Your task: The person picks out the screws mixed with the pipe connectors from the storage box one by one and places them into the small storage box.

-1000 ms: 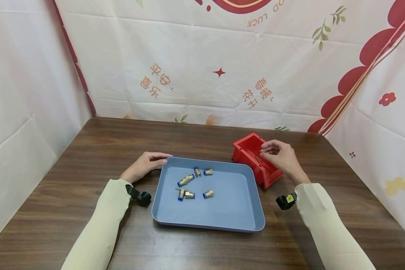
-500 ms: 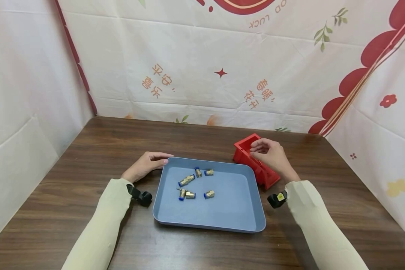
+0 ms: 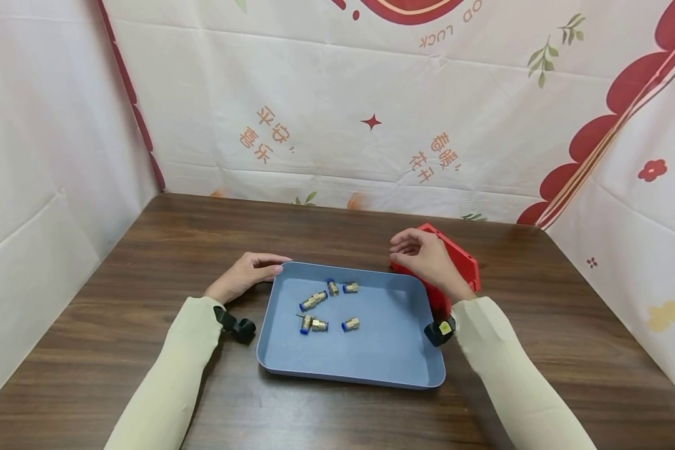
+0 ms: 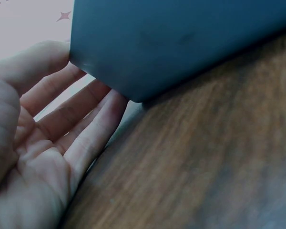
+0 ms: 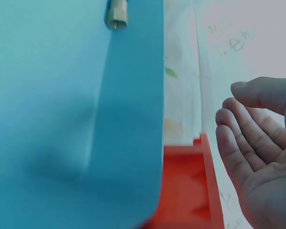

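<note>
My left hand [image 3: 243, 276] touches the far left corner of a blue-grey tray [image 3: 394, 353], thumb and fingertips against its outside in the left wrist view. Several brass push-in pneumatic fittings with blue collars lie in the tray's left and middle part, one of them a single fitting [image 3: 350, 324] apart from the others. My right hand [image 3: 427, 257] is over a red plastic bin [image 3: 462, 259] behind the tray's far right corner. In the right wrist view its fingers are loosely bent with nothing between them. Much of the bin's inside is hidden by this hand.
The tray and bin stand close together on a brown wooden table [image 3: 214, 222]. A white printed cloth [image 3: 326, 94] hangs along the table's back and sides. Each wrist carries a small black camera, the right camera [image 3: 440, 331] overlapping the tray's right rim.
My right hand has moved left across the red bin, from its right part toward its far left end. The left hand, tray and fittings keep their places; the view shifts slightly.
</note>
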`<state>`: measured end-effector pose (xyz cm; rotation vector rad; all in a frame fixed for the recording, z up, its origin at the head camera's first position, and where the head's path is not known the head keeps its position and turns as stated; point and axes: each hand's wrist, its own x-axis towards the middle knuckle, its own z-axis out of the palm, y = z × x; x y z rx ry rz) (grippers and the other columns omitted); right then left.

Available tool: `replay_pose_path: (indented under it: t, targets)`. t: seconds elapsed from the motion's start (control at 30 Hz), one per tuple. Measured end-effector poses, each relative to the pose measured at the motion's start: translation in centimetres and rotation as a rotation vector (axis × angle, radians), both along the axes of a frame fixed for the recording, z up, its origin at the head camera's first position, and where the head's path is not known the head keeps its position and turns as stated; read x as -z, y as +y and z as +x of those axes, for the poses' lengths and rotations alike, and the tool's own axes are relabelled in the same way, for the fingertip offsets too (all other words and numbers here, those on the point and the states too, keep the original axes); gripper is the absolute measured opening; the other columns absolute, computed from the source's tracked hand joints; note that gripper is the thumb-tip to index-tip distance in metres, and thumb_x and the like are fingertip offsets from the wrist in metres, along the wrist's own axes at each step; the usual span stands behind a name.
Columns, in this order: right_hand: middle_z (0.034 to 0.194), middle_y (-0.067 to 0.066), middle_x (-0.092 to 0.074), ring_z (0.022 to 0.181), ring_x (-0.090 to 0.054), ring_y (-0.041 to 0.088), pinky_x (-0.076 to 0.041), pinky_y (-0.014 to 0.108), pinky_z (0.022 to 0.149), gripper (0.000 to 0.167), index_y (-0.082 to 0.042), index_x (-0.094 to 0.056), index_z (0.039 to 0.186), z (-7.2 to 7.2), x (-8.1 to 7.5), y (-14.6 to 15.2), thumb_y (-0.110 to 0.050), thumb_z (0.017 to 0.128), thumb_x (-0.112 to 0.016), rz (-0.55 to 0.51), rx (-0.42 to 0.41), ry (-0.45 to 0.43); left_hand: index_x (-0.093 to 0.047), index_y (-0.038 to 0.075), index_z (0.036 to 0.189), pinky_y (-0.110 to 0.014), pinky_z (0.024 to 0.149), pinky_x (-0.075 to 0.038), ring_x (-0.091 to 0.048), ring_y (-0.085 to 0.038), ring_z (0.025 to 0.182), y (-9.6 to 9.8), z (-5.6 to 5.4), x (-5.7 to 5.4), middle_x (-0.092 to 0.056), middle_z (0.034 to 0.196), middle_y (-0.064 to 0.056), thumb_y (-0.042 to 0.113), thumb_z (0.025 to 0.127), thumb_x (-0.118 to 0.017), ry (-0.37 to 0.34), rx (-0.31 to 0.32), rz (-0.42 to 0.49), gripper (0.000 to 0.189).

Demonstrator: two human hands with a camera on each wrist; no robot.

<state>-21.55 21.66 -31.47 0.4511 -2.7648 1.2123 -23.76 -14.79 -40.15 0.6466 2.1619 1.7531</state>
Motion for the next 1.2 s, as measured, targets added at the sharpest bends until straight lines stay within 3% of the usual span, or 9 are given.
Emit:
replay_pose_path:
  t: [0.2,0.33,0.7,1.0,1.2]
  targets:
    - [0.099,0.014,-0.070,0.084,-0.067,0.021,-0.057,0.027,0.077,0.027,-0.001,-0.064,0.106,0.1,1.0,-2.1,-0.006,0.082,-0.073,0.011,-0.057,0.012,-0.057,-0.002,0.129,-0.031,0.090,-0.054,-0.063,-0.021,0.111,-0.1,0.2,0.0,-0.059,0.129,-0.022,0.021,0.095,-0.060,0.006,-0.002,-0.001,0.041]
    - [0.098,0.014,-0.070,0.082,-0.066,0.020,-0.058,0.032,0.080,0.028,0.000,-0.065,0.105,0.7,1.4,-3.6,-0.004,0.079,-0.075,0.011,-0.147,0.005,-0.058,-0.002,0.129,-0.031,0.090,-0.054,-0.062,-0.023,0.112,-0.1,0.2,0.0,-0.058,0.129,-0.022,0.020,0.095,-0.060,-0.008,0.001,0.007,0.041]
    - [0.094,0.015,-0.069,0.081,-0.065,0.021,-0.056,0.023,0.076,0.024,0.002,-0.065,0.103,0.8,2.7,-7.2,-0.002,0.081,-0.073,-0.071,-0.290,-0.050,-0.058,-0.002,0.128,-0.033,0.091,-0.054,-0.062,-0.026,0.112,-0.1,-0.1,0.1,-0.059,0.128,-0.022,0.021,0.095,-0.060,0.000,-0.009,-0.004,0.040]
    - [0.090,0.012,-0.069,0.078,-0.062,0.015,-0.055,0.022,0.074,0.020,0.001,-0.066,0.098,1.3,3.6,-9.1,-0.003,0.080,-0.074,-0.019,-0.367,-0.116,-0.057,-0.003,0.129,-0.034,0.092,-0.053,-0.062,-0.022,0.113,0.0,-0.2,0.2,-0.058,0.131,-0.021,0.022,0.095,-0.060,0.009,-0.006,0.000,0.042]
    - [0.087,0.009,-0.069,0.073,-0.059,0.010,-0.055,0.019,0.072,0.017,-0.002,-0.066,0.094,1.3,4.3,-9.8,-0.005,0.080,-0.075,0.026,-0.448,-0.123,-0.057,-0.004,0.129,-0.033,0.092,-0.053,-0.058,-0.028,0.117,-0.1,-0.3,0.1,-0.056,0.132,-0.022,0.020,0.095,-0.059,0.008,-0.003,0.004,0.040]
